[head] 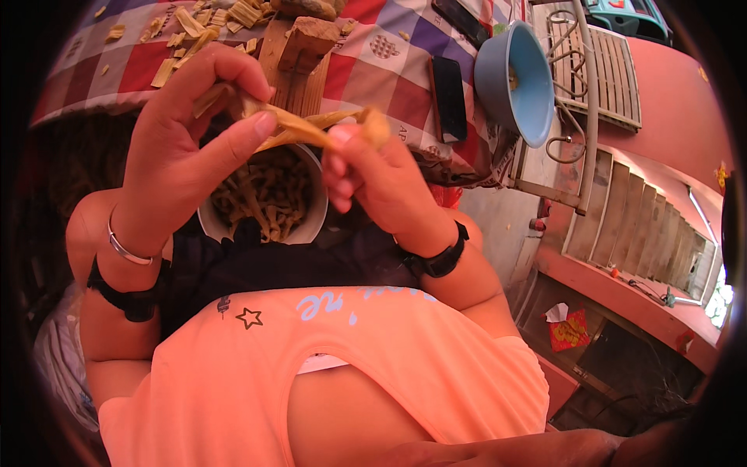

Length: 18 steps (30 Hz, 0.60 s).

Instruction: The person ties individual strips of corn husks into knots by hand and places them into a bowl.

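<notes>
Between thumb and fingers my left hand [187, 146] pinches a yellowish, dried plant-like strip [300, 125]. My right hand [385, 181] grips the strip's other part, where it bends into a loop; that end is blurred. Both hands are above a white bucket [320, 198], which holds many knotted, brownish pieces [280, 195] of similar look. Just beyond the hands, a wooden stand [303, 46] with an upright block rests on the table edge. Short cut yellowish pieces [189, 23] lie scattered on the checked tablecloth [373, 76], left of the stand.
A light-blue plastic basin [496, 76] stands tilted at the table's right end. Beside it lie a smartphone [448, 99] and another dark phone-like device [461, 20]. A metal railing [589, 117] borders the table's right side, with a staircase [636, 216] beyond.
</notes>
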### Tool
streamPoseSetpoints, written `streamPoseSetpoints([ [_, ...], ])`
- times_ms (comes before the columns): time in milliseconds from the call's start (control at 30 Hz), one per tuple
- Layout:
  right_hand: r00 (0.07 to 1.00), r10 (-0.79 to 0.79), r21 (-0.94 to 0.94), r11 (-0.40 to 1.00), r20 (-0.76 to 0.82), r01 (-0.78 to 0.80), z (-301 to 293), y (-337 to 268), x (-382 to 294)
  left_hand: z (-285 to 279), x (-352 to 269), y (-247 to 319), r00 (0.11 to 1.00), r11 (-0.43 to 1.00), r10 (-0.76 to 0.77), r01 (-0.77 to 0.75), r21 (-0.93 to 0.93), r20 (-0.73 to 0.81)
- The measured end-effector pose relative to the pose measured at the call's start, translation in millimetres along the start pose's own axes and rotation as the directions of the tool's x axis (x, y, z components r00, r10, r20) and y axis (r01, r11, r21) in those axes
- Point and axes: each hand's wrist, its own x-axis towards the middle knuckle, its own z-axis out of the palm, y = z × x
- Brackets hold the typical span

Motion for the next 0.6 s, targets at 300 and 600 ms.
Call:
streamPoseSetpoints([
  [300, 0.959, 0.146, -0.31, 0.949, 0.244, -0.065, -10, -13, 2, 16, -13, 8, 0.919, 0.883, -0.326, 0.38, -0.276, 0.22],
  [600, 0.931, -0.333, -0.436, 0.867, -0.148, 0.241, -7, -2, 32, 3, 3, -6, 0.935, 0.867, -0.353, 0.337, 0.367, -0.027],
])
